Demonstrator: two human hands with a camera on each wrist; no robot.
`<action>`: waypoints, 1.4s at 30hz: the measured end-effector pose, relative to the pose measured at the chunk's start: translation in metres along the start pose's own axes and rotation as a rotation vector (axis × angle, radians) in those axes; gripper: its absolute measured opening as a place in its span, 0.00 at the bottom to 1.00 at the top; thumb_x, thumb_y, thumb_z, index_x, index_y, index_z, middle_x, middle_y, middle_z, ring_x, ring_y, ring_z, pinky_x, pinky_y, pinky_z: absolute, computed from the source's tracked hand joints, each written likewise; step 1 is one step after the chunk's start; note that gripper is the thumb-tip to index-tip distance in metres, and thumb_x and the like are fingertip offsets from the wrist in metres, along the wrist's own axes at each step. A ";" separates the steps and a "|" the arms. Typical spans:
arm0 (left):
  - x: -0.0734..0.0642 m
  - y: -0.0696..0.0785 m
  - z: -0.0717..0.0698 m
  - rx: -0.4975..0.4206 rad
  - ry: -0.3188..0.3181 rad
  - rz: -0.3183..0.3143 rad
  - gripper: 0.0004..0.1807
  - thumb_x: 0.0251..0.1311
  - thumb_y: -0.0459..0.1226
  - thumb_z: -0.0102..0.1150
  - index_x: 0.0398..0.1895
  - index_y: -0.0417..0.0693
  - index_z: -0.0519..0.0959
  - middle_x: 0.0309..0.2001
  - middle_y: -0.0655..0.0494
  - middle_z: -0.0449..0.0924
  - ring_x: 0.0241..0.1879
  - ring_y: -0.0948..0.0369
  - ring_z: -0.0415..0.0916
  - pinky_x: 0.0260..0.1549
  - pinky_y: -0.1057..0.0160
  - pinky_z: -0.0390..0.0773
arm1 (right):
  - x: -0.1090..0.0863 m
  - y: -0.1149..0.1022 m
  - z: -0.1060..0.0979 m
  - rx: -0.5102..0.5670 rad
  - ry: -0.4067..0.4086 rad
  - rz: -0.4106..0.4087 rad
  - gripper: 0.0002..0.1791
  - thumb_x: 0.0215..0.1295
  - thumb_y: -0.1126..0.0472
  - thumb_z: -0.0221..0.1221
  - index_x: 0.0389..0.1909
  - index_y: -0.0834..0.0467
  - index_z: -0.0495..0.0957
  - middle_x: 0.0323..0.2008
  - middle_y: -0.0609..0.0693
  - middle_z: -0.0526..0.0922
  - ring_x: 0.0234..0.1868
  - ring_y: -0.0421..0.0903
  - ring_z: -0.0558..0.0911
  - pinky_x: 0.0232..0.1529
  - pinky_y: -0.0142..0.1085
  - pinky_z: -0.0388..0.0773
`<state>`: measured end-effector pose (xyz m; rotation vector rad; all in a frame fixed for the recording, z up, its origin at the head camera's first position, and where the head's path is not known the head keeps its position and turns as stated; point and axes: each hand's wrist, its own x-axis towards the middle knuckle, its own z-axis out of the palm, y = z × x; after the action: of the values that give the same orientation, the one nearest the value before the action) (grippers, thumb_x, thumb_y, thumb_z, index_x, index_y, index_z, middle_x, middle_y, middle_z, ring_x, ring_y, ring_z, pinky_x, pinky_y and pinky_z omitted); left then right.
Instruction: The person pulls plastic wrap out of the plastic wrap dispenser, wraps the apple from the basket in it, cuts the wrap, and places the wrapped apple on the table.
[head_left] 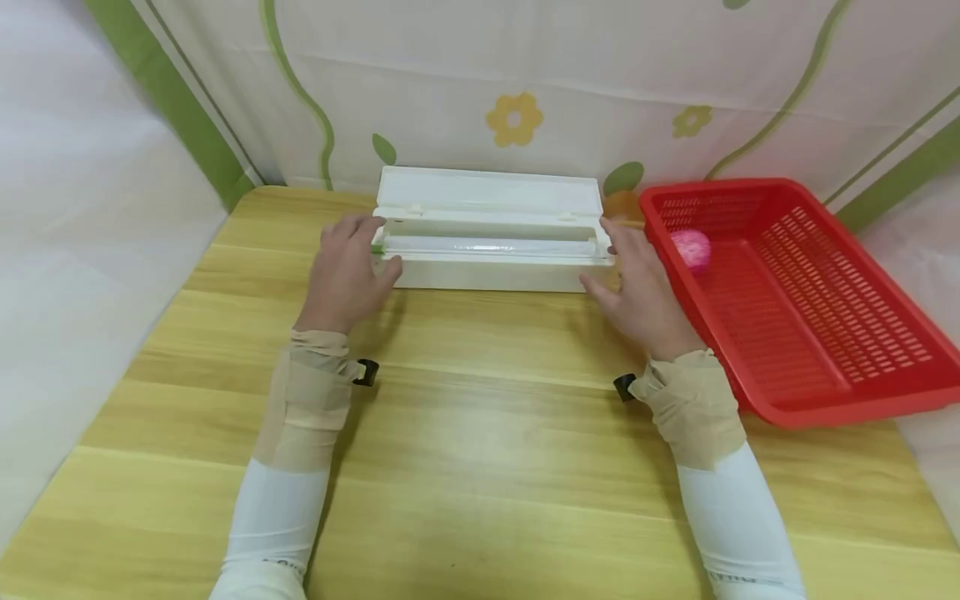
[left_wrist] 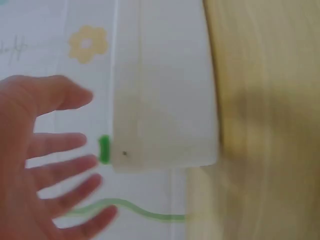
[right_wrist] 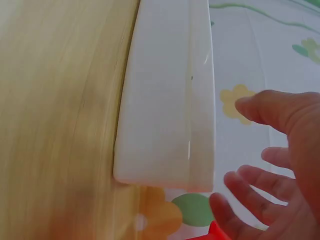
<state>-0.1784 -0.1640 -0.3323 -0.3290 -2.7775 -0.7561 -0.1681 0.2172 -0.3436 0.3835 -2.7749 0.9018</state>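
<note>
A long white cling film dispenser lies crosswise at the back of the table, its lid tipped up and back. Inside it is a roll of clear film. A small green piece shows at its left end. My left hand is at that end, with fingers spread and thumb apart from them. At the right end, my right hand has its fingers loosely extended. Both wrist views show a gap between the fingertips and the dispenser's white body. Neither hand holds anything.
To the right stands a red plastic basket with slotted walls, close beside my right hand. A pink ball lies inside it, against the left wall. Behind the wooden table hangs a pale flowered curtain.
</note>
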 end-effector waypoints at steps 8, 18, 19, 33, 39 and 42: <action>0.006 -0.009 0.010 -0.100 0.071 0.003 0.16 0.67 0.33 0.63 0.55 0.34 0.85 0.57 0.34 0.78 0.59 0.37 0.68 0.54 0.39 0.76 | 0.010 0.014 -0.001 0.089 0.083 -0.018 0.32 0.69 0.70 0.65 0.74 0.63 0.71 0.60 0.67 0.76 0.56 0.62 0.80 0.52 0.59 0.83; 0.013 -0.009 0.003 -0.149 -0.052 -0.022 0.16 0.67 0.35 0.62 0.54 0.35 0.85 0.57 0.35 0.79 0.56 0.40 0.72 0.59 0.41 0.73 | 0.025 0.015 -0.001 0.144 -0.010 0.071 0.25 0.73 0.65 0.60 0.70 0.60 0.76 0.55 0.63 0.78 0.52 0.57 0.81 0.56 0.50 0.82; 0.012 -0.010 0.002 -0.157 -0.056 -0.022 0.16 0.67 0.35 0.63 0.54 0.35 0.84 0.56 0.35 0.79 0.55 0.41 0.73 0.59 0.41 0.72 | 0.027 0.015 -0.001 0.146 -0.017 0.074 0.25 0.73 0.65 0.60 0.70 0.59 0.77 0.55 0.62 0.78 0.52 0.56 0.81 0.55 0.48 0.81; 0.007 -0.024 -0.008 -0.180 -0.061 -0.029 0.12 0.67 0.35 0.63 0.48 0.37 0.86 0.51 0.38 0.79 0.51 0.44 0.74 0.56 0.44 0.71 | 0.034 0.007 0.008 0.127 0.046 0.048 0.12 0.75 0.60 0.64 0.53 0.60 0.87 0.47 0.60 0.78 0.43 0.51 0.77 0.35 0.25 0.72; 0.005 -0.023 -0.011 -0.186 -0.073 -0.032 0.12 0.68 0.35 0.64 0.50 0.37 0.86 0.53 0.38 0.79 0.52 0.44 0.74 0.55 0.44 0.72 | 0.033 0.000 0.010 0.134 0.128 0.137 0.14 0.78 0.55 0.60 0.52 0.60 0.86 0.50 0.59 0.79 0.44 0.51 0.80 0.43 0.33 0.75; 0.006 -0.023 -0.010 -0.205 -0.075 -0.040 0.13 0.68 0.35 0.64 0.51 0.38 0.86 0.55 0.40 0.80 0.53 0.45 0.74 0.55 0.46 0.72 | 0.032 -0.002 0.009 0.153 0.131 0.198 0.16 0.80 0.53 0.57 0.54 0.59 0.84 0.53 0.58 0.78 0.47 0.51 0.79 0.46 0.36 0.77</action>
<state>-0.1890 -0.1882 -0.3326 -0.3470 -2.7884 -1.0630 -0.1992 0.2040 -0.3414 0.0691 -2.6661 1.1443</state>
